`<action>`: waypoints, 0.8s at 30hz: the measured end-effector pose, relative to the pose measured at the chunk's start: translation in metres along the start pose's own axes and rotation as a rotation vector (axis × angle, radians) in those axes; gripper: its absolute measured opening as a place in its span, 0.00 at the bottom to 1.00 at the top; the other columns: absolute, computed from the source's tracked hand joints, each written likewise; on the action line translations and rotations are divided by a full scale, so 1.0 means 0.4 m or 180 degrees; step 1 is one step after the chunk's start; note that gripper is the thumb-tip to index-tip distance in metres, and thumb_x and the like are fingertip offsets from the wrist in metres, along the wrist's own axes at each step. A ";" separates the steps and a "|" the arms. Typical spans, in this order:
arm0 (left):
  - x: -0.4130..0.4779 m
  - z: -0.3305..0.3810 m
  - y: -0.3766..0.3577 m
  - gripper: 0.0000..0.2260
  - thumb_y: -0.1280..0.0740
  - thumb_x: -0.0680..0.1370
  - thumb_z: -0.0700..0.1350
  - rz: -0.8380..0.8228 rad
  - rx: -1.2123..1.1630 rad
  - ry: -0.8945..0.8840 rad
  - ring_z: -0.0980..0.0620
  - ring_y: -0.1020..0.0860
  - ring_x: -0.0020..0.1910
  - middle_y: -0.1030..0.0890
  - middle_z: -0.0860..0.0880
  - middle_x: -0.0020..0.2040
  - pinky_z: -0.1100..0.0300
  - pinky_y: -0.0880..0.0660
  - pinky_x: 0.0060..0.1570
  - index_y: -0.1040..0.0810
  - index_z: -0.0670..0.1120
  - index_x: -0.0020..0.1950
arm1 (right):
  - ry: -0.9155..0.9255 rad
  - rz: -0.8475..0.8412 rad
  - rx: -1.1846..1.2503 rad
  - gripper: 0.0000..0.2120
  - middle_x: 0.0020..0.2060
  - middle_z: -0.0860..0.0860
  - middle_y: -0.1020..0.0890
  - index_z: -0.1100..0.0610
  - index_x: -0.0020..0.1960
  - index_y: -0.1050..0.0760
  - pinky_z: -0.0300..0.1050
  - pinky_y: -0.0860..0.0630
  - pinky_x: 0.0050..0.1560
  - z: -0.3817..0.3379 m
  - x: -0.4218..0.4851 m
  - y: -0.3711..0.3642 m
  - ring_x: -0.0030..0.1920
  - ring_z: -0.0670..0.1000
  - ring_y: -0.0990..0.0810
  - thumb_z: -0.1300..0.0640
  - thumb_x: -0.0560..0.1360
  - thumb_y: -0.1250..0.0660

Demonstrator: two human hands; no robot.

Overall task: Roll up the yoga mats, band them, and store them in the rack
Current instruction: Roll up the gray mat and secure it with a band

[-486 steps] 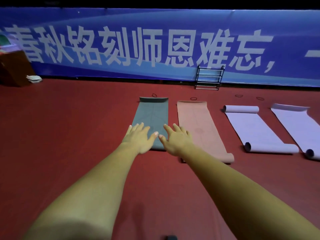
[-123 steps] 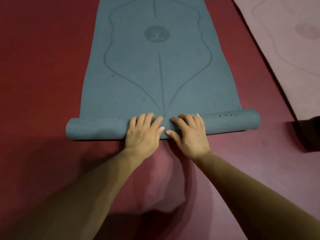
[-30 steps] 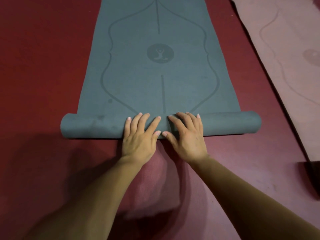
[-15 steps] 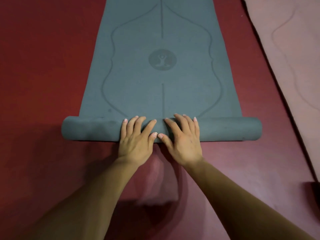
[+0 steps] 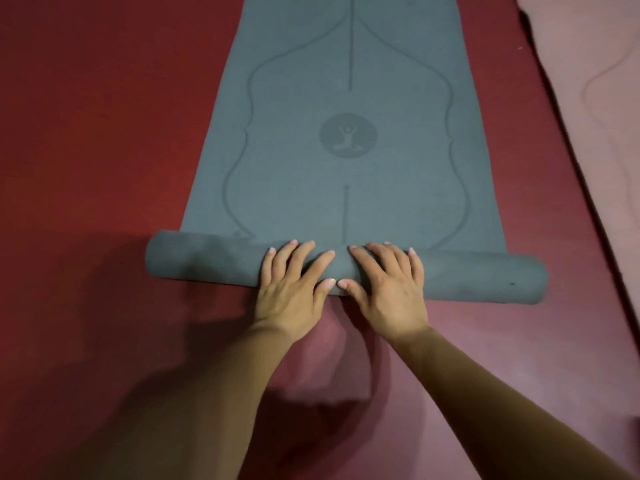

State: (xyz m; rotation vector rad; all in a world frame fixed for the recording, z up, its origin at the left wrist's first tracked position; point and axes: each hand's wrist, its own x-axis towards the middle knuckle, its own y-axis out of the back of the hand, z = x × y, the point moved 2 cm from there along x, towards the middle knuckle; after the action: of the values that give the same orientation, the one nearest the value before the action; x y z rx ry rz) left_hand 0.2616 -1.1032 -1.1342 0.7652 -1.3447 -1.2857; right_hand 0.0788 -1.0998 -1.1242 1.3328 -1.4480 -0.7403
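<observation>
Mat: the grey mat [image 5: 294, 174] lies on the red floor [image 5: 86, 133], its near end wound into a roll [image 5: 207, 261]; most of it is flat ahead.
Grips: the left grip [image 5: 294, 289] and right grip [image 5: 389, 289] rest side by side mid-roll, fingers spread flat, pressing, clasping nothing.
Technique: probably best to push evenly with both palms so the ends advance together.
Risk: the right end looks slightly nearer, so the roll may cone.

On the floor [image 5: 104, 133] a yoga mat [image 5: 346, 168] stretches flat away from the person, its rolled near end [image 5: 207, 261] lying crosswise under the left hand [image 5: 294, 292] and right hand [image 5: 388, 292], side by side at its middle, with a second mat [image 5: 595, 98] apart to the right.
</observation>
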 end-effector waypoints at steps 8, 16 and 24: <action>0.080 0.000 0.018 0.22 0.45 0.80 0.58 -0.0172 -0.0031 0.0021 0.40 0.26 0.66 0.21 0.46 0.64 0.43 0.44 0.71 0.21 0.52 0.67 | -0.0093 0.0017 -0.0029 0.28 0.65 0.54 0.22 0.51 0.68 0.23 0.59 0.49 0.75 -0.016 0.004 0.001 0.70 0.58 0.32 0.36 0.75 0.37; 0.064 -0.029 0.026 0.21 0.40 0.78 0.58 0.0168 0.0025 -0.0182 0.41 0.27 0.62 0.23 0.43 0.63 0.43 0.39 0.70 0.21 0.50 0.65 | -0.0283 -0.0405 -0.0117 0.26 0.66 0.54 0.23 0.52 0.70 0.25 0.65 0.43 0.75 -0.039 0.056 0.022 0.71 0.61 0.30 0.42 0.76 0.29; 0.108 -0.036 0.004 0.22 0.43 0.78 0.58 -0.0041 -0.0156 -0.0036 0.41 0.28 0.65 0.23 0.44 0.64 0.44 0.46 0.74 0.22 0.51 0.66 | -0.0297 -0.0186 -0.0101 0.25 0.61 0.56 0.22 0.56 0.66 0.23 0.67 0.35 0.72 -0.064 0.057 0.010 0.65 0.61 0.28 0.50 0.71 0.22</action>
State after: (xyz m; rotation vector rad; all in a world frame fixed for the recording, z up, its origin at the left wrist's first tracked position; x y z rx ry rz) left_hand 0.2663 -1.1474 -1.1239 0.7350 -1.3144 -1.3302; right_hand 0.1033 -1.1164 -1.1063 1.3361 -1.4695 -0.8703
